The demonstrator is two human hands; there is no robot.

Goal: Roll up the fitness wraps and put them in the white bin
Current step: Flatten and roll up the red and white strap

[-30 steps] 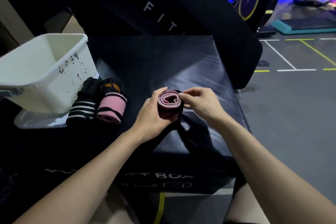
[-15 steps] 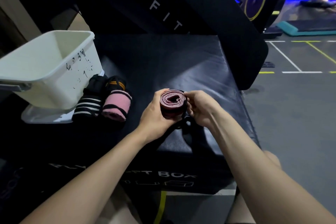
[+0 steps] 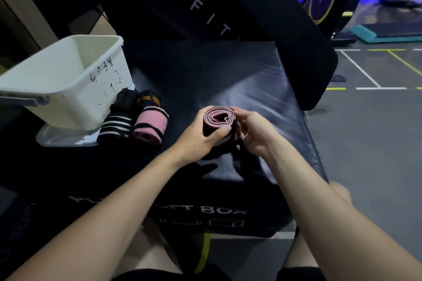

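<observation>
hands meet over the black box (image 3: 205,80): left (image 3: 196,137) and right (image 3: 253,131) both grip the maroon rolled wrap (image 3: 219,118).

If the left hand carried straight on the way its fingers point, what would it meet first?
The left hand points rightward, curled around the maroon rolled wrap; beyond that roll, the right hand comes first, though depth is uncertain.

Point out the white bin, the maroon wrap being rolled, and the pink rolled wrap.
white bin (image 3: 75,96), head view, on its front wall.
maroon wrap (image 3: 219,117), head view, on its spiral end.
pink rolled wrap (image 3: 151,122), head view, on its pink side.
</observation>
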